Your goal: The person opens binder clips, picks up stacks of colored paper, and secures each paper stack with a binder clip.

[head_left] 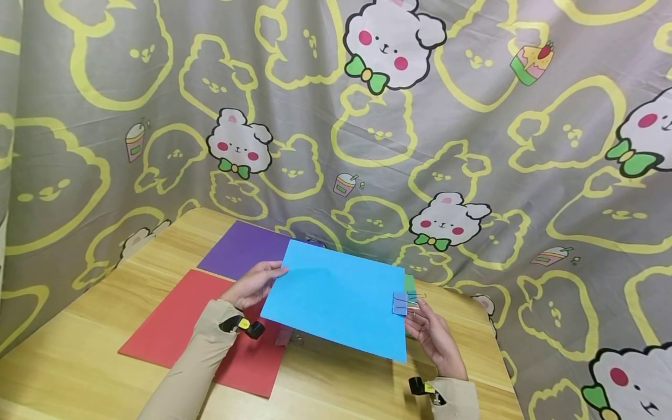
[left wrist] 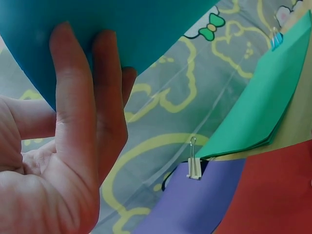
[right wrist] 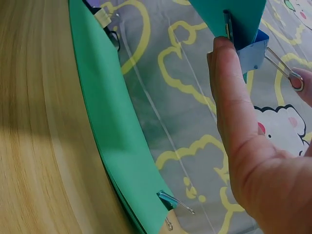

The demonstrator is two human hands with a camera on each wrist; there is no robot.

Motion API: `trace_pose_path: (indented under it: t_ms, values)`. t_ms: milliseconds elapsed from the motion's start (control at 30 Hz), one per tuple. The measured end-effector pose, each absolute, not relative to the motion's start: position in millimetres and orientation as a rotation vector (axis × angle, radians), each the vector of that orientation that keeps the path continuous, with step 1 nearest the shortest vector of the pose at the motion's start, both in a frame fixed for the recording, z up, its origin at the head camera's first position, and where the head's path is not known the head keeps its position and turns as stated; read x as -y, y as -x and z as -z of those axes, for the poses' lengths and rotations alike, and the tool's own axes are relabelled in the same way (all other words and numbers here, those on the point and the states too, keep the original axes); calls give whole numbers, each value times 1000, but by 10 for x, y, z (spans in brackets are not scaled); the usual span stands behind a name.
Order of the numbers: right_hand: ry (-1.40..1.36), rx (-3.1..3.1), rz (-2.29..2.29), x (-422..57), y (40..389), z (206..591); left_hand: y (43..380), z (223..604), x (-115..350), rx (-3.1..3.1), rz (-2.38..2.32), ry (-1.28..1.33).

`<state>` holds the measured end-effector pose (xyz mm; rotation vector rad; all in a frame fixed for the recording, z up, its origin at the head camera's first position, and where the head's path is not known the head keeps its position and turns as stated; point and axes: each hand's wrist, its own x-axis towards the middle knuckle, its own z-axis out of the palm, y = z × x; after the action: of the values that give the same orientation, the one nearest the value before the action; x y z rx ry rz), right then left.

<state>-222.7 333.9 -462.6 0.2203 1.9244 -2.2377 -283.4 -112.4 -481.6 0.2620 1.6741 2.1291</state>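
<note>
A stack of blue paper (head_left: 336, 297) is held up over the table, tilted. My left hand (head_left: 255, 284) pinches its left edge, thumb on the front; in the left wrist view the fingers (left wrist: 73, 92) lie along the back. On the right edge sits a blue binder clip (head_left: 400, 303). My right hand (head_left: 433, 332) holds that clip by its wire handles: in the right wrist view the thumb (right wrist: 304, 85) is on one handle, and a fingertip meets the other, which lies against the paper.
Red paper (head_left: 178, 318) with a pale clip (head_left: 284, 335) lies on the wooden table (head_left: 63, 356). Behind it is purple paper (head_left: 247, 248), also clipped (left wrist: 194, 168). Green paper (left wrist: 273, 83) with a green binder clip (right wrist: 167, 199) lies by the patterned curtain (head_left: 315, 116).
</note>
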Motion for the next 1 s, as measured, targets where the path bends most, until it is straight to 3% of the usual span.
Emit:
trace_pose_path:
  t_ms: [1000]
  values:
    - [74,-1397,2381,-3377,2223,4644,2851,4831,1116,-1625,-2134,-276]
